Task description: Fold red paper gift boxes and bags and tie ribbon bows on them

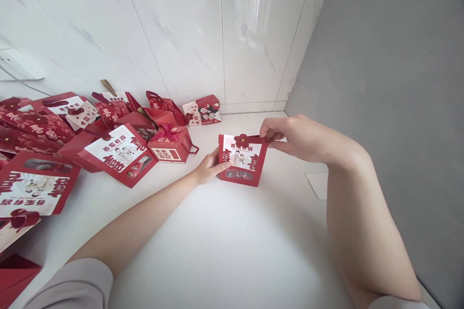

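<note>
A red wedding gift box (242, 160) stands upright on the white table, with a white printed panel, a couple's drawing and a small clear window facing me. Across its top runs a dark red ribbon with a flower-shaped fastener (242, 140). My left hand (210, 166) grips the box by its left side, thumb on the front and the other fingers out of sight behind. At the upper right corner, my right hand (290, 137) has its fingers closed on the ribbon's end; the exact fingertip contact is partly hidden.
Several similar red gift boxes (121, 154) crowd the left side. A cube-shaped red box (169, 145) with a bow is nearest among them. Another box (203, 111) lies by the tiled wall (188, 34). A small white square (317, 185) lies right, near the grey wall (391, 58).
</note>
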The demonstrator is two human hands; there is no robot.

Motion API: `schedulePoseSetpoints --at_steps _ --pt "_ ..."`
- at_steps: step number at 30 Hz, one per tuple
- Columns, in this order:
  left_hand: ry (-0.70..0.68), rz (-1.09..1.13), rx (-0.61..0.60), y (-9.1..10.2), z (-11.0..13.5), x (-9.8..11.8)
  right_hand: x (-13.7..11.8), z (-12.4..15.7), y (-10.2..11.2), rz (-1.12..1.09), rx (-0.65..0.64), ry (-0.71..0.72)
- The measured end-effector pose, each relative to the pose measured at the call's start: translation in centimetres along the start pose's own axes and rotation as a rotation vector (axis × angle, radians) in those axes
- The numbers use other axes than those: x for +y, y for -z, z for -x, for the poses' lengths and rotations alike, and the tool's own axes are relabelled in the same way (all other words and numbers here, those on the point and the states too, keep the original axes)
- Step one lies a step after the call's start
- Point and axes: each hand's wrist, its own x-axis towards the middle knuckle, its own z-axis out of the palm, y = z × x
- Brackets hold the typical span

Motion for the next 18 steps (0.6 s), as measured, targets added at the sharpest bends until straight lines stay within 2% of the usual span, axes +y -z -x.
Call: schedulePoseSetpoints --at_steps 5,11,15,18 --pt "0.024 -0.027 -0.004 0.0 0.0 0.1 0.1 0.0 -0.1 0.010 0.012 0.015" --pt "0.011 -0.188 -0.002 -0.3 0.1 0.3 0.9 0.1 -0.2 0.041 0.145 -0.046" --pt "0.023 -0.276 0.037 -0.4 0.3 0.5 2.9 -1.0 -0.9 0.034 0.073 -0.144" --pt "-0.010 -0.361 0.056 -1.0 1.3 1.1 5.2 -2.9 -3.2 0.012 -0.001 -0.209"
